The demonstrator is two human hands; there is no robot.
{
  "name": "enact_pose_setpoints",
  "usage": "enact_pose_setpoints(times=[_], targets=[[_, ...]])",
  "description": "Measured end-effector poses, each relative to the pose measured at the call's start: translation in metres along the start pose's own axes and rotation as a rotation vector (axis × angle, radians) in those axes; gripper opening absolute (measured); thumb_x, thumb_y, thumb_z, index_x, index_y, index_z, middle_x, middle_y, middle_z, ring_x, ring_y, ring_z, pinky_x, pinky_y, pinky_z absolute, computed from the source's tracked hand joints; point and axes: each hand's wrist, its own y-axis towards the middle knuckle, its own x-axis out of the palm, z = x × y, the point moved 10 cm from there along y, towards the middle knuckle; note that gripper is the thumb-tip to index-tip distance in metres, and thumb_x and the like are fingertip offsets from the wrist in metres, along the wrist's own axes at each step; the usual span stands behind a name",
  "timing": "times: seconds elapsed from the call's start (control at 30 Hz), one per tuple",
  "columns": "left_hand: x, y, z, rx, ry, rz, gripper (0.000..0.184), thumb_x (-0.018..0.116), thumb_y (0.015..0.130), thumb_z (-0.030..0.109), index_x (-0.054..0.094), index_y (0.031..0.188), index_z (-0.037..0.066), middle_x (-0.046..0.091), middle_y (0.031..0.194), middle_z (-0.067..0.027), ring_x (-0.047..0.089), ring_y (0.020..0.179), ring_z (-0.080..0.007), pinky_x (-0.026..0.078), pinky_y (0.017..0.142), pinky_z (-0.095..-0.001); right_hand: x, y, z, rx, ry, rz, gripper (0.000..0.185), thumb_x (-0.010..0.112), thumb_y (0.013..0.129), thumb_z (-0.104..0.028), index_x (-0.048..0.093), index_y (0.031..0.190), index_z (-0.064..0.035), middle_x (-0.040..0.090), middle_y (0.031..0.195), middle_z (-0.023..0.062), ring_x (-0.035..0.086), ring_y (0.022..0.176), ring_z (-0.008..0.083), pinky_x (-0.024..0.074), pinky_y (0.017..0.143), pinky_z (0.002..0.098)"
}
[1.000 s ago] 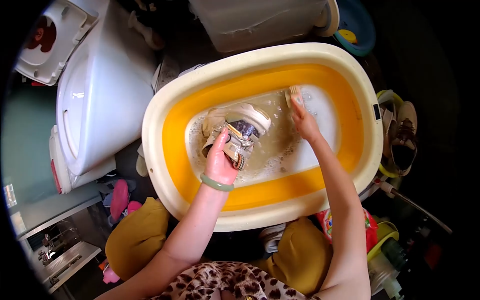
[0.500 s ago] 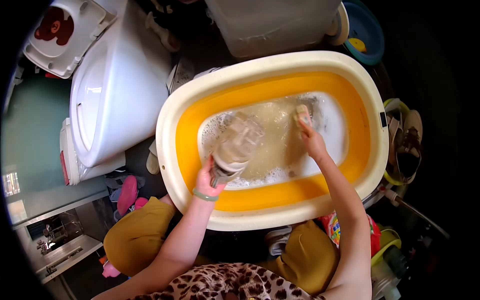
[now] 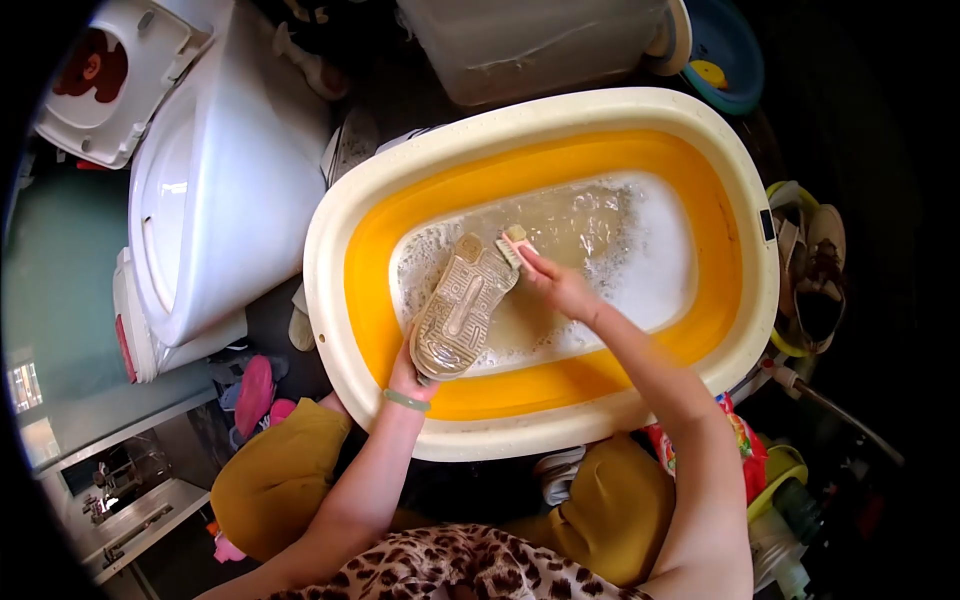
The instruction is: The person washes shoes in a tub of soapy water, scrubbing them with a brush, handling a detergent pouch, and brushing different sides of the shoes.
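A shoe (image 3: 463, 310) is tilted over the tub with its patterned, grimy sole facing up. My left hand (image 3: 408, 376) is closed around its near end, the fingers mostly hidden beneath. Close to the shoe's far right edge is a small pink scrub brush (image 3: 516, 248) with pale bristles, gripped in my right hand (image 3: 562, 288). Whether bristles and sole touch, I cannot tell. Below both hands, murky, foamy water (image 3: 590, 225) covers part of the bottom of the yellow and cream tub (image 3: 540, 118).
A white toilet (image 3: 235, 170) stands to the left. Beyond the tub are a translucent bin (image 3: 540, 45) and a blue basin (image 3: 735, 60). More shoes (image 3: 822, 280) sit at the right, near a hose (image 3: 840, 420) and a red packet (image 3: 750, 450). Pink slippers (image 3: 254, 392) lie at the lower left.
The shoe has turned so its sole now faces up toward me. My right hand has brought the brush leftward from the tub's right side to the shoe.
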Motion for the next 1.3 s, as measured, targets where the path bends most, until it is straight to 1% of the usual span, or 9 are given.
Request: enact_pose_setpoints(times=[0.1,0.2,0.23,0.33,0.4,0.53,0.7,0.9,1.3], targets=[[0.003,0.006,0.003,-0.001,0.028,-0.018,0.042,0.038,0.094,0.029,0.042,0.126,0.003,0.05,0.123,-0.0143,0.05,0.111,-0.0255,0.043,0.095,-0.0397,0.018,-0.028,-0.05,-0.004,0.158,-0.084,0.045,0.044,0.094,-0.02,0.033,0.137,-0.0218,0.049,0.127,0.0043,0.054,0.092,0.0123,0.0435,0.083,0.0249],[0.021,-0.001,0.013,0.047,0.098,-0.011,0.043,0.04,0.092,0.027,0.041,0.127,0.003,0.051,0.121,-0.0161,0.053,0.108,-0.0263,0.047,0.09,-0.0408,0.082,-0.081,-0.109,-0.623,-0.192,-0.089,0.047,0.047,0.092,-0.021,0.033,0.136,-0.0282,0.05,0.127,0.0098,0.063,0.07,0.0196,0.0527,0.068,0.0291],[0.033,-0.011,0.013,0.024,0.164,-0.026,0.042,0.039,0.092,0.027,0.041,0.127,0.003,0.051,0.121,-0.016,0.053,0.107,-0.0266,0.048,0.089,-0.04,0.108,-0.093,-0.105,-0.215,-0.381,-0.465,0.048,0.042,0.093,-0.026,0.027,0.137,-0.0351,0.047,0.128,0.0152,0.062,0.088,0.0301,0.0502,0.08,0.0354],[0.05,-0.005,0.026,0.235,0.913,-0.137,0.042,0.037,0.093,0.028,0.04,0.129,0.005,0.05,0.123,-0.0162,0.055,0.105,-0.0282,0.049,0.088,-0.0397,0.083,-0.05,-0.092,-0.519,-0.42,-0.101,0.049,0.042,0.092,-0.03,0.026,0.138,-0.0349,0.057,0.112,0.0179,0.063,0.082,0.0292,0.0511,0.072,0.0366],[0.057,-0.009,0.011,-0.003,0.07,-0.055,0.044,0.041,0.093,0.023,0.034,0.133,0.006,0.049,0.125,-0.0126,0.052,0.109,-0.0234,0.048,0.089,-0.0349,0.034,0.01,-0.042,-0.306,-0.352,0.063,0.044,0.043,0.091,-0.033,0.036,0.134,-0.0302,0.06,0.105,0.0187,0.062,0.085,0.0297,0.0496,0.073,0.0347],[0.077,-0.001,0.005,-0.043,0.146,-0.193,0.044,0.039,0.094,0.016,0.029,0.136,0.005,0.044,0.131,-0.0134,0.046,0.117,-0.0227,0.042,0.097,-0.033,-0.011,0.021,-0.007,0.183,-0.132,0.036,0.041,0.045,0.093,-0.028,0.04,0.133,-0.0215,0.059,0.114,0.0113,0.056,0.103,0.0175,0.0419,0.088,0.0275],[0.068,-0.01,0.021,0.16,0.271,-0.142,0.044,0.047,0.091,0.022,0.039,0.129,0.003,0.048,0.126,-0.0131,0.051,0.111,-0.0227,0.047,0.091,-0.0333,0.069,-0.038,-0.093,-0.401,-0.027,-0.079,0.04,0.044,0.093,-0.029,0.04,0.133,-0.0305,0.058,0.115,0.0145,0.058,0.097,0.0249,0.0446,0.085,0.0329],[0.053,-0.011,0.013,0.044,0.09,-0.179,0.047,0.042,0.091,0.033,0.039,0.131,0.009,0.044,0.132,-0.0109,0.043,0.12,-0.0296,0.035,0.101,-0.0471,-0.028,-0.008,-0.027,-0.173,-0.409,0.255,0.044,0.045,0.089,-0.031,0.038,0.132,-0.0293,0.061,0.1,0.0166,0.059,0.087,0.0347,0.0464,0.076,0.0384],[0.13,-0.089,0.036,0.115,-0.246,0.044,0.044,0.047,0.088,0.032,0.046,0.125,0.009,0.046,0.13,-0.0115,0.041,0.121,-0.0308,0.029,0.102,-0.054,-0.035,-0.138,-0.093,-0.067,-0.847,0.076,0.042,0.049,0.084,-0.03,0.05,0.123,-0.0158,0.059,0.101,0.0201,0.056,0.093,0.036,0.0444,0.078,0.0421]])
